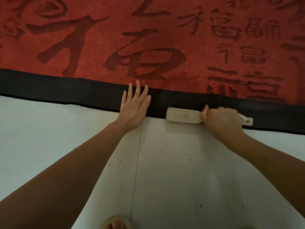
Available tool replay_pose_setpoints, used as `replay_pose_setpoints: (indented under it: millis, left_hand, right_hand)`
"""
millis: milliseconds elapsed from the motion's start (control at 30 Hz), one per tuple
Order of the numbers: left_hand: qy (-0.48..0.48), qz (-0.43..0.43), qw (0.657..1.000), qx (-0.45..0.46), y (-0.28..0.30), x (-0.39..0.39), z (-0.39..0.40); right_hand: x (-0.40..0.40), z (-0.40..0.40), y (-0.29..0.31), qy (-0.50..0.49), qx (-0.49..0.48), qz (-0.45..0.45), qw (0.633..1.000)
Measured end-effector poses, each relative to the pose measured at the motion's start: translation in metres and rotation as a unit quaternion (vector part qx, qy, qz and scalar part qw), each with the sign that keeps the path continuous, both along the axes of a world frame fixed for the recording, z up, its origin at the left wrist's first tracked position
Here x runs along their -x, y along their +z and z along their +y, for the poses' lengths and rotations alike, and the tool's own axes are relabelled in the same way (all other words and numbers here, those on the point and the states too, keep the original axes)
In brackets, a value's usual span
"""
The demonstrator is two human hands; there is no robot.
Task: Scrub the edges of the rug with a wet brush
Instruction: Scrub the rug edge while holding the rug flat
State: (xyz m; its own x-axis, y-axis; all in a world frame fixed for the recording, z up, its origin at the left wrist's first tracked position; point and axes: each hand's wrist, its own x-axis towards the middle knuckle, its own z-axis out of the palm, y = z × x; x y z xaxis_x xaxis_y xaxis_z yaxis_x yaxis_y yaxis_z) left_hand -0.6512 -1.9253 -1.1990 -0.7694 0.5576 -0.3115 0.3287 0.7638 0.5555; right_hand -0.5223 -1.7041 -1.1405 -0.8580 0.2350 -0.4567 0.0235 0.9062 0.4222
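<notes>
1. The right hand [222,120] grips the handle of one cream brush [183,115], whose head lies on the black border just left of the fist.
2. The left hand [134,107], fingers straight and spread, presses flat on that border of one red rug [148,47].
3. One sandalled foot [115,223] shows below both hands on the pale floor [173,171].
</notes>
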Motion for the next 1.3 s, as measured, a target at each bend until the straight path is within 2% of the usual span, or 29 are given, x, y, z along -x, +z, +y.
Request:
replay_pose_setpoints:
  millis: [67, 133, 233, 333, 367, 467, 567, 667, 767, 867, 967, 1167, 1300]
  left_hand:
    - [-0.007, -0.018, 1.0, 0.021, 0.002, 0.0, 0.0]
    - [-0.001, -0.047, 0.999, 0.011, 0.005, 0.003, -0.002]
    - [-0.015, -0.064, 0.998, -0.002, 0.005, 0.008, -0.009]
    - [-0.035, -0.048, 0.998, 0.004, 0.004, 0.008, -0.008]
    - [-0.04, -0.036, 0.998, 0.014, 0.004, 0.007, -0.007]
    - [-0.058, -0.003, 0.998, 0.038, 0.003, 0.008, -0.008]
    - [-0.088, -0.025, 0.995, 0.038, 0.005, 0.019, -0.017]
    - [-0.131, -0.04, 0.989, 0.06, 0.01, 0.027, -0.023]
    - [-0.156, -0.058, 0.983, 0.074, 0.017, 0.03, -0.023]
    - [-0.162, -0.07, 0.98, 0.092, 0.022, 0.033, -0.022]
    - [-0.168, -0.067, 0.978, 0.103, 0.024, 0.036, -0.024]
    - [-0.175, -0.072, 0.975, 0.114, 0.025, 0.034, -0.02]
    - [-0.177, -0.071, 0.974, 0.125, 0.027, 0.036, -0.021]
  right_hand:
    - [0.023, -0.03, -0.008, -0.055, 0.08, 0.028, 0.995]
    - [0.037, -0.059, -0.016, -0.022, 0.125, 0.062, 0.99]
    - [0.021, -0.028, -0.012, 0.005, 0.095, 0.02, 0.995]
    - [-0.019, 0.015, 0.004, -0.003, -0.013, -0.026, 1.0]
    - [-0.018, 0.014, 0.006, 0.001, -0.018, -0.024, 1.0]
    - [0.015, -0.026, 0.001, -0.01, 0.075, 0.045, 0.996]
    - [0.036, -0.043, -0.004, 0.006, 0.113, 0.065, 0.992]
    - [0.01, 0.0, 0.0, -0.054, 0.045, 0.001, 0.998]
    - [-0.008, 0.01, 0.008, -0.025, -0.042, -0.002, 0.999]
    - [0.023, -0.032, 0.001, -0.043, 0.068, 0.06, 0.995]
    - [0.041, -0.061, -0.006, -0.024, 0.141, 0.071, 0.987]
    - [-0.004, -0.007, 0.005, -0.038, -0.013, 0.019, 0.999]
    - [0.038, -0.066, -0.007, -0.035, 0.098, 0.084, 0.991]
